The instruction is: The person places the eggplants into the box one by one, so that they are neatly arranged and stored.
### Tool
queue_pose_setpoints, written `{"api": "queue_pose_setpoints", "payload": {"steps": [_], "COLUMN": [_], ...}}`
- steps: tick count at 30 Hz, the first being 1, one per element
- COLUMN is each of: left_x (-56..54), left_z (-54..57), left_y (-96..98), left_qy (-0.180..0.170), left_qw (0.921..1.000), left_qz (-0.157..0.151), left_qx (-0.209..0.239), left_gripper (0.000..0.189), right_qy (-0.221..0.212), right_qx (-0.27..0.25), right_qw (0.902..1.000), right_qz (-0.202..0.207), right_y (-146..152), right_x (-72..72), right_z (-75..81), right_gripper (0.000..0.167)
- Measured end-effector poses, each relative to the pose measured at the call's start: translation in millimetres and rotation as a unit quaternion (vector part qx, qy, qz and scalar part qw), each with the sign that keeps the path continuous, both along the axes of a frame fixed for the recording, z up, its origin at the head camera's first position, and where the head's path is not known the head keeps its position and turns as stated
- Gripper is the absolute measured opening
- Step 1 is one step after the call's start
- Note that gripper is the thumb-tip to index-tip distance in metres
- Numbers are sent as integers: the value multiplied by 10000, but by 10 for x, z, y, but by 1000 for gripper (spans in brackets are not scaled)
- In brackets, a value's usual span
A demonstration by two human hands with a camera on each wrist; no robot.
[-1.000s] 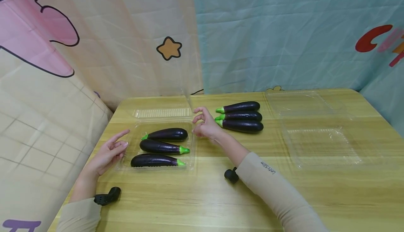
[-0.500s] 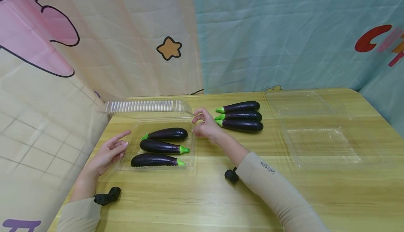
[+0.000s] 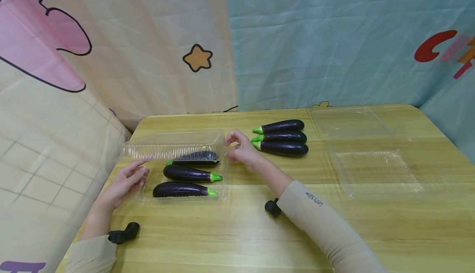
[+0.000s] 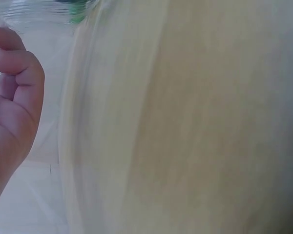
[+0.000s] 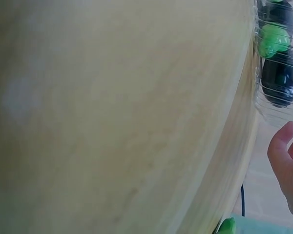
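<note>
A clear plastic clamshell box (image 3: 225, 182) lies at the left of the table with three eggplants in it. Its lid (image 3: 174, 151) slants forward, its ridged edge in front of the back eggplant (image 3: 196, 162). The middle eggplant (image 3: 187, 173) and front eggplant (image 3: 180, 189) lie uncovered. At the box's left side is my left hand (image 3: 126, 181), index finger stretched toward the lid and the other fingers loosely bent; contact is unclear. My right hand (image 3: 243, 149) is beside the lid's right edge, fingers loosely bent and gripping nothing visible. In the right wrist view its thumb (image 5: 283, 139) is apart from the box.
Three more eggplants (image 3: 283, 137) lie side by side behind my right forearm. A second clear clamshell box (image 3: 378, 172) stands opened out at the right, its lid (image 3: 352, 120) toward the back. Printed curtains (image 3: 326, 38) hang behind the table.
The lid has swung from upright, forward and down over the back of the box. Both hands have stayed nearly in place beside it.
</note>
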State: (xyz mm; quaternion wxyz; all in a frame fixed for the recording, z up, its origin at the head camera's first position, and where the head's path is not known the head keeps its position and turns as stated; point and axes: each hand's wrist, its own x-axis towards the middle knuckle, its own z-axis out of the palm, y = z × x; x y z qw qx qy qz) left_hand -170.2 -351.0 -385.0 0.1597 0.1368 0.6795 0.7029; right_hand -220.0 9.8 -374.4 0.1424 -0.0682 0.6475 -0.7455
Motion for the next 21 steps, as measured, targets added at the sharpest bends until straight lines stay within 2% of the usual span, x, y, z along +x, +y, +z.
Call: {"api": "queue_pose_setpoints", "payload": {"steps": [4,6,9,11,13,16,21], "left_x": [-24,-41,-56,-50,-41,-26,-5], "left_z": [101,177,296,359,406,437,419], "left_y": [-14,-26,-35,-34,-29,-15,5], "left_qy": [-253,-379,-393,-252,-174,-83,-91], "left_qw": [9987,9974,9957,9940,9922,9901,9889], "left_qz": [-363,-563,-827,-940,-959,-808,-585], "left_qx": [253,223,-127,-505,-780,-1148,-1359], "left_gripper": [43,53,64,69,67,59,46], "right_qy": [84,99,86,87,91,82,65], "right_qx": [44,44,83,124,150,146,130], "right_qw": [9999,9999,9999,9999,9998,9999,9999], "right_qz": [69,80,59,38,30,12,22], "right_y": [-4,-5,2,8,13,15,10], "right_x": [4,7,10,11,10,8,8], "right_z": [-6,-2,8,13,16,16,8], "right_gripper": [38,36,34,33,32,32,32]}}
